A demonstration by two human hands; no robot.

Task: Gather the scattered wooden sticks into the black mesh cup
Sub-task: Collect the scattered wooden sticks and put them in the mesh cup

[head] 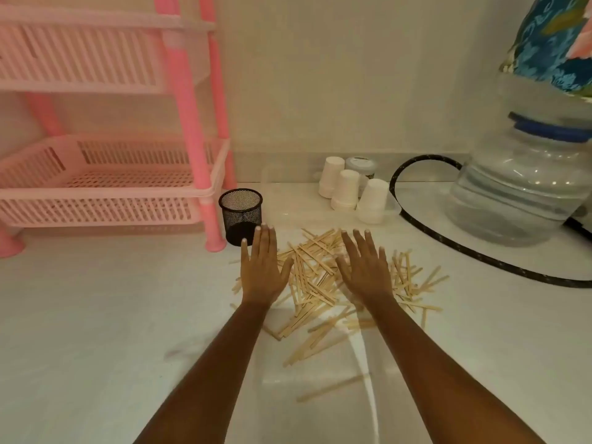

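Left hand (261, 267): lying flat, palm down, fingers straight and close together, over the left edge of the wooden sticks (315, 274), holding nothing.
Right hand (365, 270): lying flat over the pile's middle, fingers slightly spread, holding nothing.
Whether either palm is pressing on the sticks cannot be told.
Black mesh cup (241, 216): standing upright just beyond the left fingertips, beside the pink plastic rack (105, 206).
White cups (344, 193), black hose (423, 158) and water jug (519, 200): sitting beyond the pile, toward the right.
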